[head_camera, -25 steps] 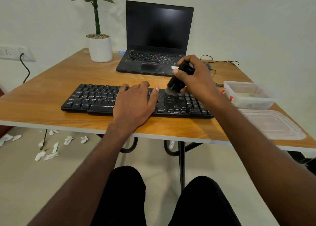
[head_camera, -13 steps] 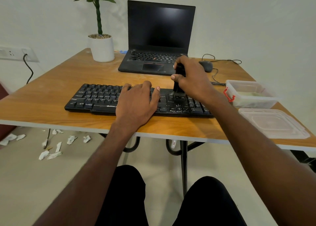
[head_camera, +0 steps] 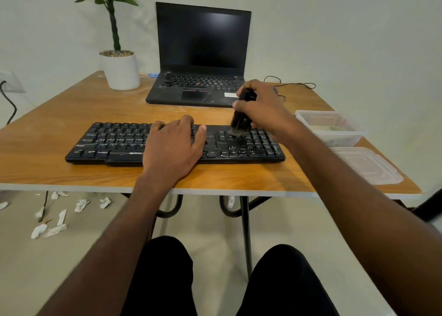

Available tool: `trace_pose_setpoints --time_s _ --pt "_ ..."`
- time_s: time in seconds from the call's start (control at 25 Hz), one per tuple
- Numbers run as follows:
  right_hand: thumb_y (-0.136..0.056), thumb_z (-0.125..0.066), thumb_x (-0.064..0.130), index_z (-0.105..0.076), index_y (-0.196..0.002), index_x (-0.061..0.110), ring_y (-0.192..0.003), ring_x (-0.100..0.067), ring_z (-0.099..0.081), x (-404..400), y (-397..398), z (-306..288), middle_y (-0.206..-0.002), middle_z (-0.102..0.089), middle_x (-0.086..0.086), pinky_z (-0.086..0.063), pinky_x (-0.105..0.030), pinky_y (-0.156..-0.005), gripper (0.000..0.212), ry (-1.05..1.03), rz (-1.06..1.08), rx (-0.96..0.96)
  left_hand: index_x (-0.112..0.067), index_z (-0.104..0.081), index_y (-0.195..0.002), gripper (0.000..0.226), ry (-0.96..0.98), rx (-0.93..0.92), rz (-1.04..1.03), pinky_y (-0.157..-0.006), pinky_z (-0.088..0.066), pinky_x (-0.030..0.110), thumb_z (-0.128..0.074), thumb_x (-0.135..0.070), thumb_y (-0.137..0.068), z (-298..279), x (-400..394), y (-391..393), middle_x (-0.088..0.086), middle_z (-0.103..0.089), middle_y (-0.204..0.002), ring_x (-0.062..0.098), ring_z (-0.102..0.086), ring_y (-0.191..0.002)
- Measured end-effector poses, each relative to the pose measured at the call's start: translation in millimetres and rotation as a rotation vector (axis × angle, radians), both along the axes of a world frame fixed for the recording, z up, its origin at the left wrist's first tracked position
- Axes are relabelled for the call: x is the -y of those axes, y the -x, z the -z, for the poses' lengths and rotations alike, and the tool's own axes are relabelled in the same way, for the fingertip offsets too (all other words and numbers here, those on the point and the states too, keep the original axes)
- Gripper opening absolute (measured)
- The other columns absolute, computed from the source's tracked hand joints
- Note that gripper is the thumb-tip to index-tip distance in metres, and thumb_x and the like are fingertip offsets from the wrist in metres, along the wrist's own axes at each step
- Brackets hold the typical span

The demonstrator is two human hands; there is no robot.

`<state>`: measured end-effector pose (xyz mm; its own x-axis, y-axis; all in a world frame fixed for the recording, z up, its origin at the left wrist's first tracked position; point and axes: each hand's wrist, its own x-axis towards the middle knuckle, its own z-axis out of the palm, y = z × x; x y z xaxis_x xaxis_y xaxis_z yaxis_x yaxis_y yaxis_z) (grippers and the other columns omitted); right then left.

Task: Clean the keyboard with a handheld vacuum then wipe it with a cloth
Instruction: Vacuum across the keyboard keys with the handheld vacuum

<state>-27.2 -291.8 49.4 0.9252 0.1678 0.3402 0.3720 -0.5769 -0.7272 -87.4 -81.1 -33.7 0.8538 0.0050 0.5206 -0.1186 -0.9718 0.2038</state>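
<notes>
We find the black keyboard (head_camera: 174, 144) lying flat near the front edge of the wooden table (head_camera: 59, 115), in front of an open laptop (head_camera: 201, 57). The left hand (head_camera: 173, 148) rests palm-down on the middle keys with fingers extended, pinning the board in place. The right hand (head_camera: 260, 107) has its fingers wrapped round the body of a black handheld vacuum (head_camera: 241, 115), held nearly upright and leaning slightly, its brush end touching the keys just left of the number pad. We judge the vacuuming step to be in hand — pale streaks remain visible across many keys, so coverage looks incomplete. The next move, in our opinion, calls for drawing the nozzle along the remaining rows while the left hand shifts clear of keys it covers. No cloth can be identified with certainty; a clear plastic container (head_camera: 331, 127) and its lid (head_camera: 366, 165) sit at the right edge — contents indistinct.
</notes>
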Motion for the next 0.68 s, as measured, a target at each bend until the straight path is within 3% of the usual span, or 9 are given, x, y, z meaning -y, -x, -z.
trace_pose_setpoints --time_s 0.12,0.2,0.32,0.44,0.52,0.68 --pt "-0.09 -0.07 0.011 -0.056 -0.127 0.017 -0.1 -0.015 -0.049 5.9 -1.0 -1.3 -0.121 -0.054 -0.002 -0.043 -0.024 -0.073 0.04 0.306 0.132 0.13 -0.02 -0.057 -0.124 0.058 0.005 -0.007 -0.006 -0.113 -0.04 0.051 -0.018 -0.059 -0.108 -1.8 1.2 0.7 0.003 -0.075 -0.103 0.023 -0.069 -0.096" --pt "-0.091 -0.07 0.011 -0.055 -0.129 0.017 -0.103 -0.016 -0.046 6.5 -0.8 0.7 -0.13 -0.051 -0.008 -0.039 -0.022 -0.075 0.042 0.383 0.176 0.198 -0.02 -0.057 -0.124 0.056 0.007 -0.003 -0.006 -0.111 -0.042 0.051 -0.019 -0.058 -0.109 -1.8 1.1 1.1 0.002 -0.074 -0.101 0.022 -0.068 -0.093" --pt "-0.094 -0.071 0.015 -0.058 -0.12 0.018 -0.102 -0.012 -0.057 12.2 3.1 5.7 -0.123 -0.058 -0.003 -0.047 -0.011 -0.07 0.03 0.102 0.057 0.158 -0.019 -0.058 -0.124 0.054 0.01 0.011 -0.005 -0.111 -0.042 0.05 -0.022 -0.056 -0.11 -1.5 0.7 1.5 0.002 -0.074 -0.099 0.022 -0.068 -0.092" --pt "-0.089 -0.072 0.015 -0.059 -0.117 0.021 -0.107 -0.019 -0.057 26.6 2.4 7.5 -0.12 -0.06 -0.003 -0.052 -0.03 -0.084 0.032 0.215 0.118 0.189 -0.018 -0.058 -0.122 0.052 0.001 0.018 -0.006 -0.111 -0.041 0.05 -0.023 -0.054 -0.11 -1.1 0.5 0.9 0.002 -0.073 -0.097 0.022 -0.068 -0.09" --pt "-0.089 -0.07 0.015 -0.057 -0.127 0.018 -0.103 -0.018 -0.051 31.8 -0.7 5.2 -0.125 -0.055 -0.006 -0.044 -0.031 -0.083 0.041 0.347 0.243 0.235 -0.018 -0.058 -0.122 0.052 0.003 0.024 -0.004 -0.111 -0.041 0.05 -0.023 -0.054 -0.11 -1.4 0.7 1.2 0.002 -0.073 -0.095 0.022 -0.067 -0.089" --pt "-0.093 -0.071 0.021 -0.057 -0.117 0.023 -0.111 -0.018 -0.056 25.7 2.0 5.3 -0.119 -0.059 0.001 -0.055 -0.037 -0.09 0.028 0.045 0.117 0.147 -0.018 -0.058 -0.122 0.053 0.001 0.018 -0.009 -0.112 -0.04 0.051 -0.022 -0.054 -0.11 -2.0 0.7 1.4 0.002 -0.073 -0.095 0.023 -0.068 -0.091"
